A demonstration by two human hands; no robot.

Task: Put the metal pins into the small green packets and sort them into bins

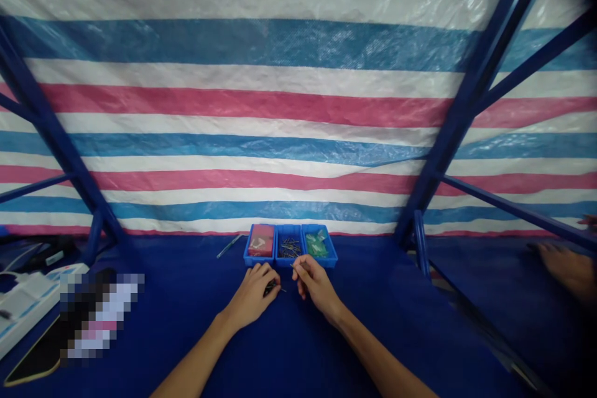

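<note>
My left hand point(255, 293) rests low over the blue table with its fingers curled. Dark, thin metal pieces point(269, 288) show under its thumb and fingers, and one slim end pokes out to the right. My right hand point(314, 283) is raised a little beside it, thumb and fingertips pinched together; whatever is in the pinch is too small to name. Just beyond both hands stand three joined blue bins. A red packet point(261, 242) fills the left bin, loose screw-like metal pieces point(291, 247) lie in the middle one, and green plastic-wrapped items point(317, 244) are in the right one.
A thin clear-and-green pen-like stick point(228, 246) lies left of the bins. At far left are a white power strip point(28, 305) and a dark flat object point(40, 348) beside a blurred-out patch. Blue metal frame posts point(448, 130) flank the table. Another person's hand point(566, 264) appears at far right.
</note>
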